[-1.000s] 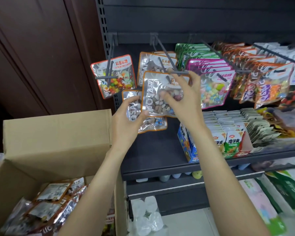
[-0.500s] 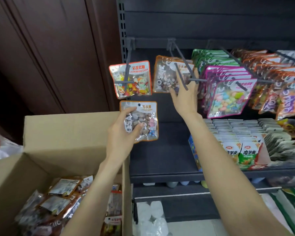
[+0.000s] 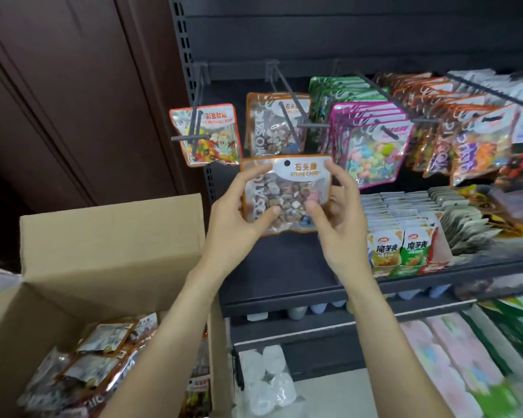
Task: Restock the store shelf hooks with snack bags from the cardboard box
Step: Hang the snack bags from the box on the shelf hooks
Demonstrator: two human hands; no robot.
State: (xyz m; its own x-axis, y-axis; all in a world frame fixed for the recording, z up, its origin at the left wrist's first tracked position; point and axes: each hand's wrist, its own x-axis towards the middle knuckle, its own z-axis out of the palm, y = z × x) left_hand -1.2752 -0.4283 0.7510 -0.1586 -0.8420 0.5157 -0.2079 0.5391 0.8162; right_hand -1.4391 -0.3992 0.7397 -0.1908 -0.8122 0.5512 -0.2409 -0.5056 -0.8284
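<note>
I hold one stone candy bag [image 3: 287, 188], clear with an orange rim, upright in front of the shelf. My left hand [image 3: 239, 218] grips its left edge and my right hand [image 3: 335, 224] grips its right edge. It sits just below the second hook [image 3: 296, 116], where another stone candy bag [image 3: 272, 128] hangs. A colour beans candy bag [image 3: 209, 137] hangs on the leftmost hook [image 3: 194, 128]. The open cardboard box [image 3: 103, 242] at lower left holds several more snack bags [image 3: 94, 357].
Pink candy bags [image 3: 372, 146] and orange bags [image 3: 465, 131] fill the hooks to the right. Below them a shelf [image 3: 284, 285] carries rows of small packets [image 3: 405, 230]. Lower shelves hold more goods. A dark wooden wall [image 3: 73, 101] is on the left.
My right hand left the bag hanging on the second hook and came down to the bag in my left hand, which rose slightly. Both hands now hold it.
</note>
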